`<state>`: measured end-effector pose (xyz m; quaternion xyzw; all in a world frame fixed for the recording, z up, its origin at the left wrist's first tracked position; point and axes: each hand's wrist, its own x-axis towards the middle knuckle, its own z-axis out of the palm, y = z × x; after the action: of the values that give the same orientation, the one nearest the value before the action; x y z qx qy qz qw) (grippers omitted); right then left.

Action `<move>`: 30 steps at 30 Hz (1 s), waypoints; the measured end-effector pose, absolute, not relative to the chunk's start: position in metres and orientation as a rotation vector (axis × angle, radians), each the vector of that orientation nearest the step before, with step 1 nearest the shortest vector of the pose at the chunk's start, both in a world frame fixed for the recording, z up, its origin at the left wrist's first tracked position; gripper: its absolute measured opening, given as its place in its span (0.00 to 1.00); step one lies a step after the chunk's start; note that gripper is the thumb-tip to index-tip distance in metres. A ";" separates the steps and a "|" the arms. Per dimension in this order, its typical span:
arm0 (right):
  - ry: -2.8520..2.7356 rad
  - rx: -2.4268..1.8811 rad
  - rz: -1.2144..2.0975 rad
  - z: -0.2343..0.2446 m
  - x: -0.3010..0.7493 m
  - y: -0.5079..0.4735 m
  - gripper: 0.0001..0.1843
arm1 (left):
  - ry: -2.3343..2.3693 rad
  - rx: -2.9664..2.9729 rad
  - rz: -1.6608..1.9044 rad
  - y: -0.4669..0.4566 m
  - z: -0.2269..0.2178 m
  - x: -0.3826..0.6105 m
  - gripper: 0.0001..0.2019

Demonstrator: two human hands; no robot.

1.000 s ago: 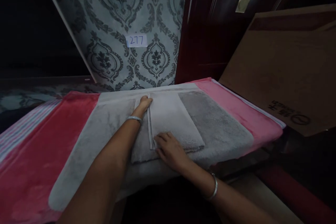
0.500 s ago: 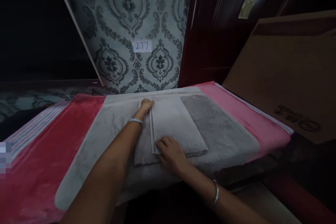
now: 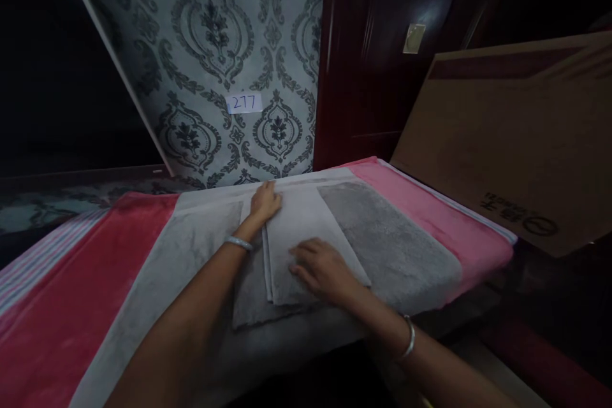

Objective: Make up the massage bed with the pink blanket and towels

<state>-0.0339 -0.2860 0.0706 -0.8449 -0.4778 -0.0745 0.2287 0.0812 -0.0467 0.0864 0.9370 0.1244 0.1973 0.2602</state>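
Note:
A folded grey towel (image 3: 306, 217) lies on a grey, red and pink blanket, with its stacked layers showing along the left edge. Beneath it, a darker grey layer of cloth (image 3: 248, 299) sticks out to the left and front. My left hand (image 3: 266, 202) rests at the towel's far left corner, fingers loosely stretched over the edge. On the near half of the towel lies my right hand (image 3: 325, 268), palm down with fingers apart. Each wrist wears a silver bangle.
The blanket (image 3: 406, 242) covers a raised surface against a patterned wall (image 3: 215, 32) bearing a paper label (image 3: 244, 102). A large cardboard box (image 3: 507, 140) leans at the right. A dark screen (image 3: 62, 76) stands at the left, beside a dark red door (image 3: 358, 76).
My right hand has moved from the towel's near left corner farther onto its top. My left hand's fingers have shifted from gripping the edge to lying over the corner. The view has shifted slightly.

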 end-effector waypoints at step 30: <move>-1.349 -2.376 0.188 0.034 0.000 -0.295 0.38 | -0.384 3.005 -0.081 -0.095 0.048 0.160 0.34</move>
<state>0.0003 -0.2946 0.0344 -0.8501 -0.4827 0.0671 0.1998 0.1598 -0.0949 0.0484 0.9900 -0.1266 -0.0267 0.0554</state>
